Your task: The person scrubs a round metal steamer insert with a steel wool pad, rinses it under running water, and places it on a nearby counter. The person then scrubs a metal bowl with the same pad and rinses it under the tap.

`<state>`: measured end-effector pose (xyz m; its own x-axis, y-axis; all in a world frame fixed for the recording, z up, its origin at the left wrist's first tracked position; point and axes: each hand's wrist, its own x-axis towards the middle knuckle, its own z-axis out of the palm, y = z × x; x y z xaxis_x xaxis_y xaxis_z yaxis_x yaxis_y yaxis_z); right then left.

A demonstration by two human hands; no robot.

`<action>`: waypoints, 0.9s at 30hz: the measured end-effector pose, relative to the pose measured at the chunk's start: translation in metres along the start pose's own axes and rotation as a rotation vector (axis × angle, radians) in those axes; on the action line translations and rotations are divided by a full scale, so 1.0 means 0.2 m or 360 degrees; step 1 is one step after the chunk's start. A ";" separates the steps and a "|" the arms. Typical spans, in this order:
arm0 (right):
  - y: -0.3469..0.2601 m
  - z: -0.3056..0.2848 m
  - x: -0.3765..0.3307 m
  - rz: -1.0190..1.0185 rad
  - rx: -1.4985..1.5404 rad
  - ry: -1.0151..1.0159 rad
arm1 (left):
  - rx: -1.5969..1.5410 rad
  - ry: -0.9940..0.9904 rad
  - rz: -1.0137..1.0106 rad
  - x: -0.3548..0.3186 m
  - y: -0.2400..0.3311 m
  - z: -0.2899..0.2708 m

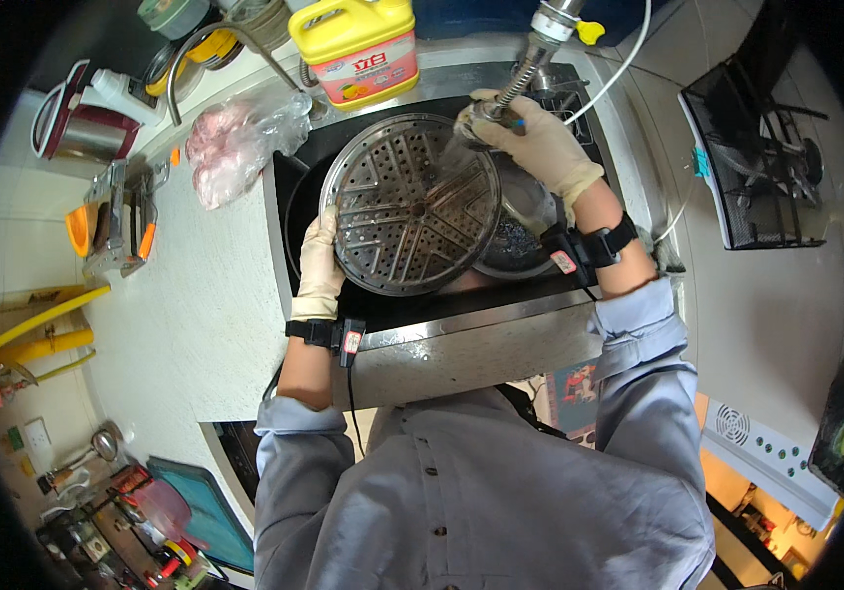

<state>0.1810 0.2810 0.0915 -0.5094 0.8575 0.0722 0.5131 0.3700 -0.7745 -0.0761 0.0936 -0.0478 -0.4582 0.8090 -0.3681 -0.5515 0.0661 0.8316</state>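
My left hand, in a pale glove, grips the left rim of a round metal steamer tray full of small holes. The tray is tilted over the dark sink. Above its upper right edge, my gloved right hand is closed around the spray head of a spring-hose tap. Water seems to spray from the head onto the tray. Under my right wrist, partly hidden by the tray, a metal pot or bowl with water in it sits in the sink.
Behind the sink stands a yellow detergent jug. A clear plastic bag with pinkish contents lies left of it, near a curved tap. A knife rack and a kettle stand farther left. A black wire rack is at the right.
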 end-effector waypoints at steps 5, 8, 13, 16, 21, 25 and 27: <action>0.02 0.04 0.01 -0.0075 0.0323 -0.0022 | 0.0028 -0.0063 0.0042 -0.01 0.03 -0.01; 0.04 0.05 0.02 -0.0086 0.0208 0.0046 | 0.0002 -0.0067 0.0061 -0.02 0.04 0.00; 0.05 0.09 0.03 -0.0096 0.0157 0.0162 | -0.0020 -0.0013 -0.0042 -0.01 0.05 0.02; 0.07 0.14 0.02 -0.0118 0.0363 0.0064 | -0.0054 -0.0008 -0.0102 -0.01 0.05 0.04; 0.11 0.20 0.05 -0.0211 0.0661 0.0068 | -0.0022 -0.0088 -0.0062 -0.01 0.04 0.13; 0.13 0.20 0.06 -0.0310 0.0776 -0.0011 | 0.0051 -0.0063 -0.0077 -0.01 0.03 0.19; 0.11 0.17 0.05 -0.0230 0.0730 -0.0069 | 0.0055 -0.0120 -0.0082 -0.01 0.03 0.21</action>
<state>0.1636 0.2855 0.0525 -0.5862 0.7897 0.1807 0.0823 0.2799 -0.9565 -0.0492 0.1169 -0.0245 -0.3756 0.8455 -0.3794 -0.5479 0.1276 0.8267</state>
